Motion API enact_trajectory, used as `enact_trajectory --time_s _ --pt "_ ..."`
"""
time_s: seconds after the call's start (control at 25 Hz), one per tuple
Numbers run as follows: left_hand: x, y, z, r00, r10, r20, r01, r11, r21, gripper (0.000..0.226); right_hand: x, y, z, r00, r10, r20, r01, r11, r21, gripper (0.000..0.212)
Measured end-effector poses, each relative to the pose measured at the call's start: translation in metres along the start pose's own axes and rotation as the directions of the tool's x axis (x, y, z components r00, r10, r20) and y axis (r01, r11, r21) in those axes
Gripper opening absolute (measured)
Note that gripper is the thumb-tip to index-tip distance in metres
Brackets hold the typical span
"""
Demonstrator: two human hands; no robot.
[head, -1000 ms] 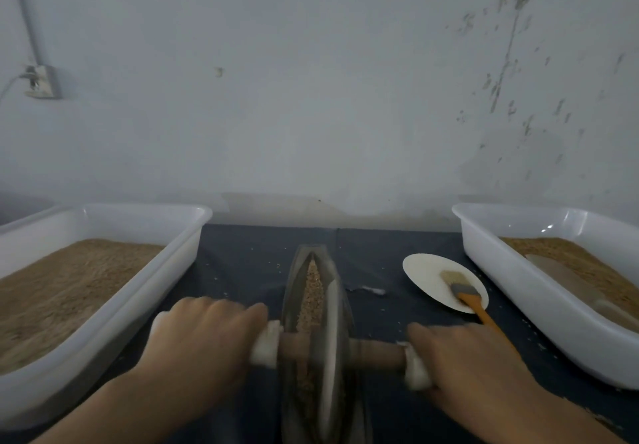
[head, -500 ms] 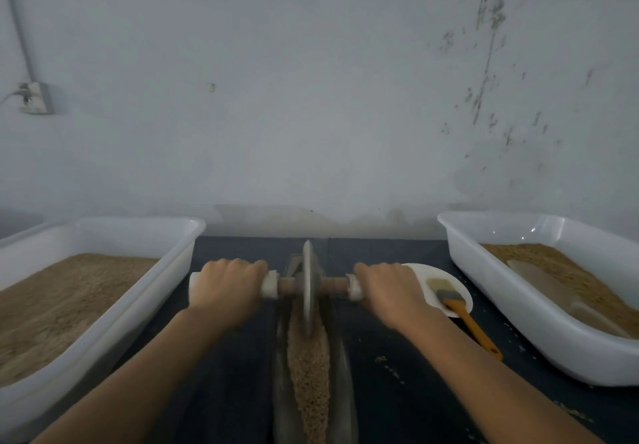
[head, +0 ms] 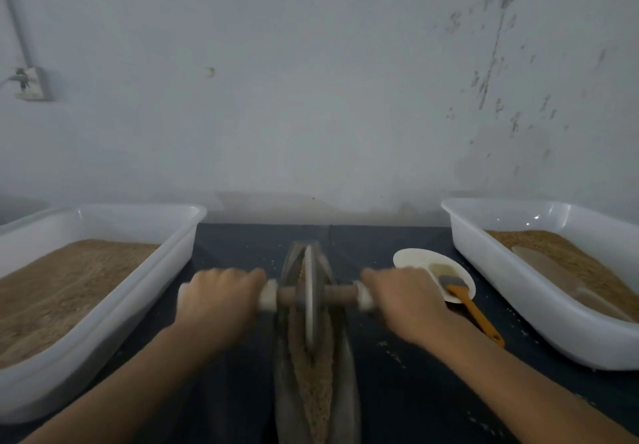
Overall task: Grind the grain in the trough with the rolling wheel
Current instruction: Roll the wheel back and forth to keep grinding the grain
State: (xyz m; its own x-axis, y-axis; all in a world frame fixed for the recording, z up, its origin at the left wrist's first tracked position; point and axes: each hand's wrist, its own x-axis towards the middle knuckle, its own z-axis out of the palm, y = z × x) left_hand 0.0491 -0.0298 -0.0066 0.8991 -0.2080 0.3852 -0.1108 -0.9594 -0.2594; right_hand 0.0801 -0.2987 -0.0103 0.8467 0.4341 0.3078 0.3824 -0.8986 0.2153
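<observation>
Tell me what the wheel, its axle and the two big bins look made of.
Wheel: probably metal, dull grey with a thin edge. Axle: looks like wood, matt brown. Bins: likely plastic, glossy white with rounded moulded rims.

Pretty dim and flat overall, greyish cast, no hard shadows anywhere. Small glare spots on the far inner wall of the right tub (head: 539, 217). Both the left hand (head: 221, 300) and right hand (head: 403, 300) are smeared with motion blur, same for the wheel (head: 310, 298). Wide-angle bends the tubs outward at the edges
</observation>
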Motion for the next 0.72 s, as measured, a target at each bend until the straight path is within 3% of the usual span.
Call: enact_trajectory --time_s 0.16,0.28,0.4,0.48,0.56,0.68,0.72 --pt "0.046 0.002 0.003 0.999 -0.045 -0.025 0.047 0.996 0.071 0.015 0.046 0.002 0.008 0.995 0.102 0.0 -0.102 0.995 -0.008 0.025" --pt "0.008 0.005 0.001 0.999 -0.035 -0.02 0.035 0.999 0.018 0.024 0.004 0.001 0.002 0.999 0.022 0.03 -0.023 1.0 0.015 0.024" --pt "-0.05 0.002 -0.017 0.991 0.101 -0.084 -0.107 0.992 -0.065 0.046 -0.061 -0.005 -0.022 0.966 -0.181 -0.185 0.174 0.983 -0.054 0.041" --pt "-0.07 -0.003 -0.032 0.963 0.183 -0.2 -0.204 0.975 -0.087 0.057 -0.082 -0.006 -0.035 0.945 -0.192 -0.264 0.187 0.981 -0.043 0.054" --pt "-0.068 -0.001 -0.034 0.979 0.172 -0.111 -0.177 0.983 -0.039 0.051 -0.083 -0.008 -0.03 0.979 -0.148 -0.143 0.15 0.989 0.0 0.059" --pt "-0.024 0.005 -0.011 0.998 0.06 -0.026 -0.057 0.994 0.093 0.034 -0.03 -0.002 -0.004 1.0 -0.01 0.009 0.01 0.998 -0.062 0.032" --pt "-0.004 0.004 -0.003 1.0 -0.003 -0.019 0.005 0.996 0.092 0.027 -0.007 0.0 0.003 1.0 0.03 -0.001 -0.03 0.998 -0.057 0.025"
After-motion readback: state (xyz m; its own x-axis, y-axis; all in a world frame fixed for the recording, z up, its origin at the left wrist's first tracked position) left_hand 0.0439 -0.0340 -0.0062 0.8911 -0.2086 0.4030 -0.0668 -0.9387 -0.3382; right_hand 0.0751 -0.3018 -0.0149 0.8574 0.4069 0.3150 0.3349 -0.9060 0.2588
